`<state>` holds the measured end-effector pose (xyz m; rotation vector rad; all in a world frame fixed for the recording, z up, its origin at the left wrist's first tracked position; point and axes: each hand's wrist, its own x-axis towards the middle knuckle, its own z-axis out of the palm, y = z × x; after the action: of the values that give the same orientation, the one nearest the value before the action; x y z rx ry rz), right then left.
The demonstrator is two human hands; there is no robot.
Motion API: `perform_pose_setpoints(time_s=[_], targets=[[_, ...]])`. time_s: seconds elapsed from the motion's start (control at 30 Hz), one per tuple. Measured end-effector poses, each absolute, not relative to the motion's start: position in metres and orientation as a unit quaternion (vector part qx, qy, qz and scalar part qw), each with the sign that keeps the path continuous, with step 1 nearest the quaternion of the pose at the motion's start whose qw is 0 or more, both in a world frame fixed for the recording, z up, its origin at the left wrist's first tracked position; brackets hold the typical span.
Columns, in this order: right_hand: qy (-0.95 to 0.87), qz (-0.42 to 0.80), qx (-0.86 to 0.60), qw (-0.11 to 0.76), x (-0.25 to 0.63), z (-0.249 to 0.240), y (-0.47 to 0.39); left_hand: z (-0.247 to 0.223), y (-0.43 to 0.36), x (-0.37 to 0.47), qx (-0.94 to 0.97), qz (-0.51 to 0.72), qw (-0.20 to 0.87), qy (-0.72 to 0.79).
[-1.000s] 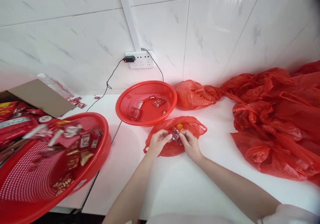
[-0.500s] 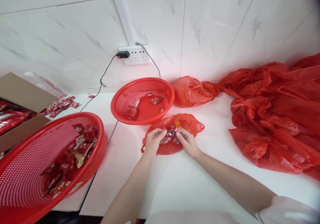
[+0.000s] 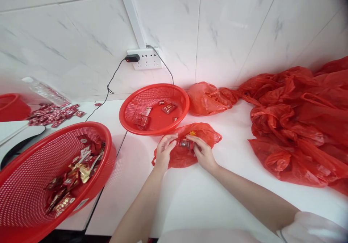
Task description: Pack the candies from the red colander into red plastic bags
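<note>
A red plastic bag (image 3: 176,158) with a yellow print lies flat on the white table in front of me. Over it, a small dark, shiny wrapped piece (image 3: 185,143) shows between my two hands. My left hand (image 3: 165,149) is on its left side, thumb and fingers apart, with nothing held. On the other side, my right hand (image 3: 202,151) has its fingertips at the right end of the piece; whether they grip it is too small to tell.
Behind the bag sits a red basket (image 3: 154,129) with a few packets. A larger red basket (image 3: 107,167) of wrapped packets is at the left. Red bags (image 3: 296,127) pile up at the right, and another bag (image 3: 208,100) lies by the wall. Small red packets (image 3: 54,114) lie back left.
My left hand has let go of the small piece and its fingers have spread. At the far left, the cardboard box has gone from view, showing another red basket and a white surface.
</note>
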<state>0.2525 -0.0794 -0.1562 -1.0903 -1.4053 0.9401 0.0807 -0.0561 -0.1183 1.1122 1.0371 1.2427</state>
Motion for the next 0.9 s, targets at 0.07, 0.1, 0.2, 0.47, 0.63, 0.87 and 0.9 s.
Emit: perform_pose_setpoints(time_s=[0.07,0.1,0.2,0.47,0.63,0.87,0.9], targets=[[-0.620,0.346,-0.454,0.539,0.253,-0.155,-0.080,-0.119,-0.055,0.078,0.480,0.534,0.531,0.450],[-0.632,0.327,-0.451,0.540,0.253,-0.155,-0.080,-0.119,-0.055,0.077,0.488,0.534,0.518,0.457],[-0.660,0.284,-0.442,0.537,0.252,-0.155,-0.083,-0.117,-0.058,0.077,0.538,0.528,0.458,0.472],[-0.789,0.187,-0.331,0.483,0.253,-0.151,-0.091,-0.061,-0.072,0.073,0.682,0.515,0.254,0.453],[-0.829,0.171,-0.289,0.447,0.250,-0.148,-0.094,-0.001,-0.012,0.043,0.734,0.466,0.081,0.488],[-0.834,0.168,-0.291,0.437,0.250,-0.152,-0.094,-0.004,0.135,0.016,0.704,0.156,0.137,0.680],[-0.835,0.170,-0.291,0.436,0.249,-0.153,-0.094,-0.013,0.144,0.015,0.702,0.133,0.155,0.682]])
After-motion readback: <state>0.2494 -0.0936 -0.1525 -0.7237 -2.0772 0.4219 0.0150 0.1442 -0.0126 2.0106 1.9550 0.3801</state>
